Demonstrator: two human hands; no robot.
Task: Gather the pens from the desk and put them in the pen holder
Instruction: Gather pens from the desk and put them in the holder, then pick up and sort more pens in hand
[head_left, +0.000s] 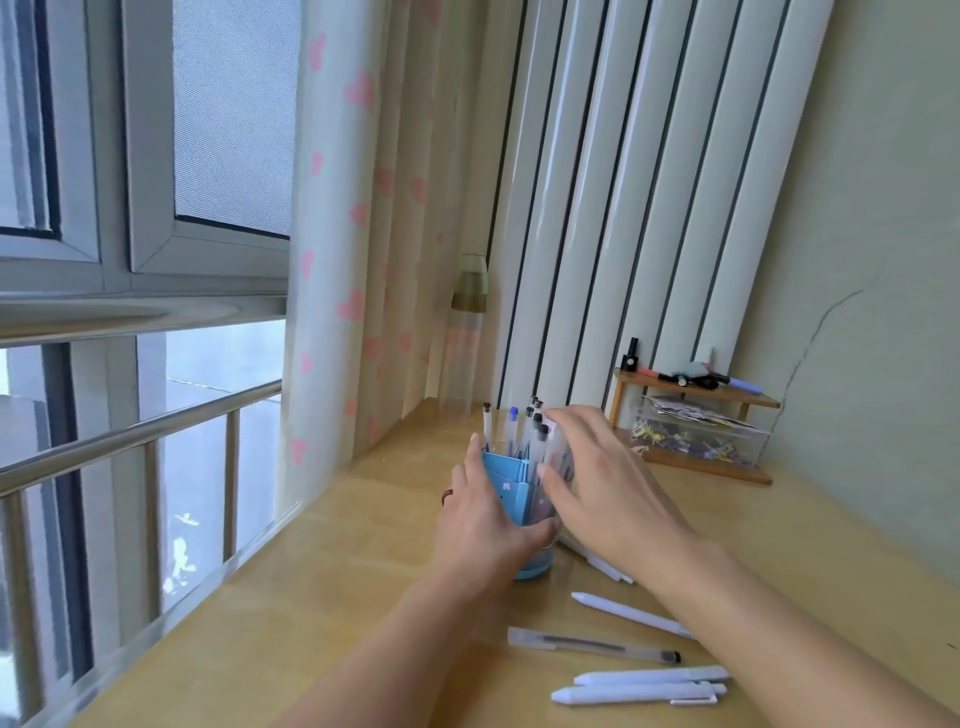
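Observation:
A clear pen holder (524, 499) with a blue base stands on the wooden desk (337, 571), holding blue cards and several upright pens (530, 421). My left hand (483, 519) grips its left side, thumb wrapped across the front. My right hand (602, 478) rests against its right side with fingers straight, fingertips near the pen caps. Loose pens lie in front: a clear black-ink pen (592, 645), a white pen (631, 614), two white pens side by side (644, 686), and another white pen (602, 564) partly hidden under my right wrist.
A small wooden shelf (696, 395) with markers and a clear box of clips (696, 439) stands at the back right by the wall. A bottle (467, 332) stands behind the curtain (353, 260). The window and railing run along the desk's left edge.

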